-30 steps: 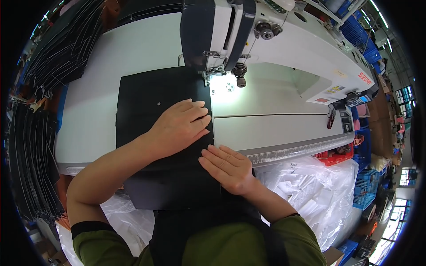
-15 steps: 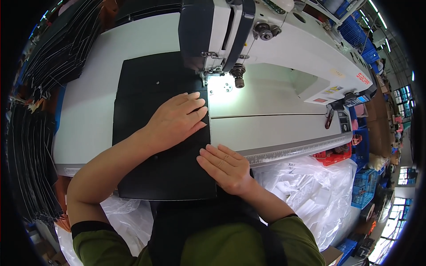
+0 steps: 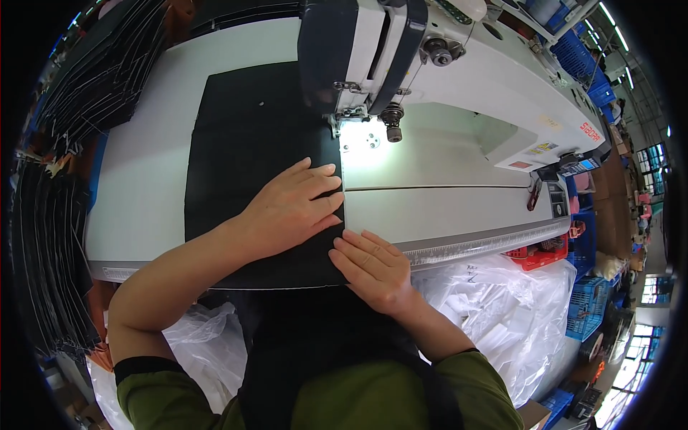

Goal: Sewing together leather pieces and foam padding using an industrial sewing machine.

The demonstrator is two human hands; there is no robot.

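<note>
In the head view, a black panel (image 3: pixel 244 150) lies left of centre on a white table (image 3: pixel 143 201), its upper right part hidden behind a sewing machine (image 3: pixel 494 93) cut off at the top edge, with lamp glare obscuring the needle. At centre the left hand (image 3: pixel 290 204) covers part of the panel, palm down, fingers slightly apart; just below right, the right hand (image 3: pixel 376 272) lies flat, fingers together, at the panel's corner, neither clamped. A ruler strip (image 3: pixel 494 240) edges the table; dark stacked sheets (image 3: pixel 50 265) fill far left, clear plastic (image 3: pixel 502 315) lower right, small bright windows (image 3: pixel 638 387) beyond.
</note>
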